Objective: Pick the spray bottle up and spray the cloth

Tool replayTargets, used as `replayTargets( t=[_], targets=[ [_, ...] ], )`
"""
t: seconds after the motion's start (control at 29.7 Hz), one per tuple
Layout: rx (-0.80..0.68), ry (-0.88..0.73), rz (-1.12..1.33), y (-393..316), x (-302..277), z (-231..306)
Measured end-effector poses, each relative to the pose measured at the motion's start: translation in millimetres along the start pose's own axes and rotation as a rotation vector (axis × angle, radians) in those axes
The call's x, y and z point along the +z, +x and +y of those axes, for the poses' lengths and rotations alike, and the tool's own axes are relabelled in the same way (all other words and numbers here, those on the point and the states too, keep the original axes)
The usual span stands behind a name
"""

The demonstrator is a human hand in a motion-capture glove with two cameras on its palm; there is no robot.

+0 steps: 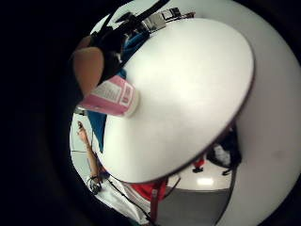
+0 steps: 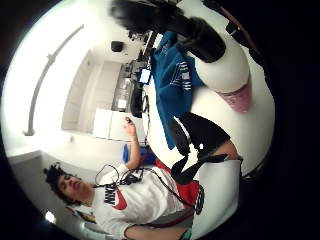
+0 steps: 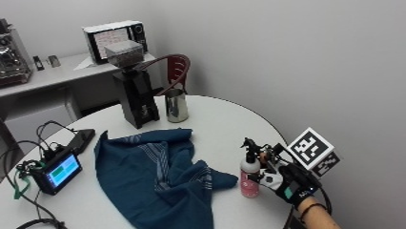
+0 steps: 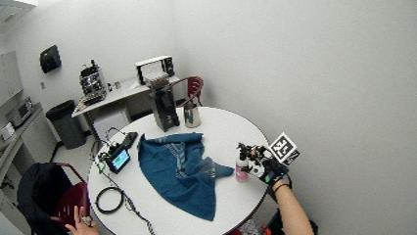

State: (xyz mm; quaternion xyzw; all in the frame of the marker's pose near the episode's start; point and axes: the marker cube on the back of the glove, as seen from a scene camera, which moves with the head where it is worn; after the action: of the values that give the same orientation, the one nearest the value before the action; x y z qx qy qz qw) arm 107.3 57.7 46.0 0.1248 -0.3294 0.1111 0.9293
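my gloved right hand (image 3: pixel 287 183) is at the spray bottle (image 3: pixel 250 179), which stands upright on the round white table (image 3: pixel 222 124) near its edge on my side. my fingers (image 3: pixel 267 180) curl round the bottle's body from the side away from the cloth, and its black spray head (image 3: pixel 248 144) sticks up above them. in the little finger side palm view the pink label (image 1: pixel 113 95) fills the space just beside my palm, with a bare fingertip (image 1: pixel 88 68) against it.

the blue cloth (image 3: pixel 158 174) lies crumpled and spread on the table just beside the bottle; one folded corner reaches almost to the bottle's base, and whether they touch i cannot tell. farther across the table stand a black coffee grinder (image 3: pixel 132 86) and a steel milk jug (image 3: pixel 177 106) side by side, with a red chair (image 3: pixel 176 71) behind them. a small monitor (image 3: pixel 57 171) with cables sits near the far edge from me. a side counter (image 3: pixel 44 78) along the white wall carries more equipment.

the bottle is pale above and pink below, with small print on the label too fine to read.
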Motion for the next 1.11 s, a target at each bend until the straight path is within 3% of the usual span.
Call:
replayTargets(
  t=[0.61,1.11],
  targets=[
    [-0.028,0.130,-0.173,-5.9,12.4,-20.5],
    [-0.008,0.244,-0.374,24.8,44.4,5.2]
  ],
)
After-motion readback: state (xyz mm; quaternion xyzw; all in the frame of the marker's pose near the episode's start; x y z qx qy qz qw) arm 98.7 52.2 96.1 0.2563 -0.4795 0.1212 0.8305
